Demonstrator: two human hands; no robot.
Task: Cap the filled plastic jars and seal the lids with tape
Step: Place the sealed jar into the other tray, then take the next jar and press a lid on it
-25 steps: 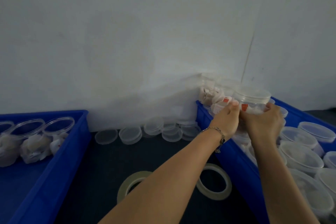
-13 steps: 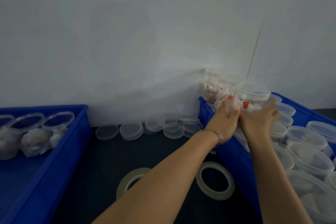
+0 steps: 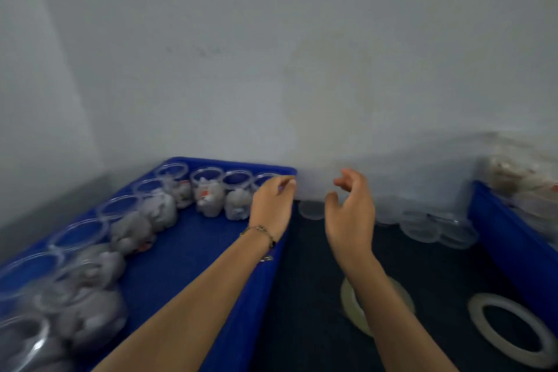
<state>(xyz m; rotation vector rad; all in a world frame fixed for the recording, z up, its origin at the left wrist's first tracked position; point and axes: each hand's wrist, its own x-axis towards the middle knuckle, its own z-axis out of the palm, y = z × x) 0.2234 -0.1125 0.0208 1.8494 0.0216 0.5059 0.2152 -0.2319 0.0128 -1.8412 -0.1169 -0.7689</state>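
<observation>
Blur: the whole view is smeared, so jar contents and fine finger detail are hard to read.
Left hand (image 3: 270, 201): over the far right corner of the left blue bin (image 3: 193, 238), fingers bent forward at an uncapped jar; whether they touch or grip it I cannot tell, since the hand covers that jar.
Right hand (image 3: 351, 214): in the air above the dark mat (image 3: 308, 296), fingers loosely spread and relaxed, holding nothing.
Open jars (image 3: 208, 190): filled, without lids, lined along the far and left walls of the left bin; the nearest ones are cut off by the left and bottom edges.
Lids (image 3: 422, 225): loose clear lids in a row at the foot of the wall, between the bins.
Tape rolls: one tape roll (image 3: 510, 329) flat on the mat at right; a second roll (image 3: 353, 305) partly hidden by the right forearm.
Right blue bin (image 3: 510, 238): cut off by the frame; the capped jars (image 3: 525, 181) in it are blurred.
Open room: bare bin floor near the left forearm, bare mat between the bins.
</observation>
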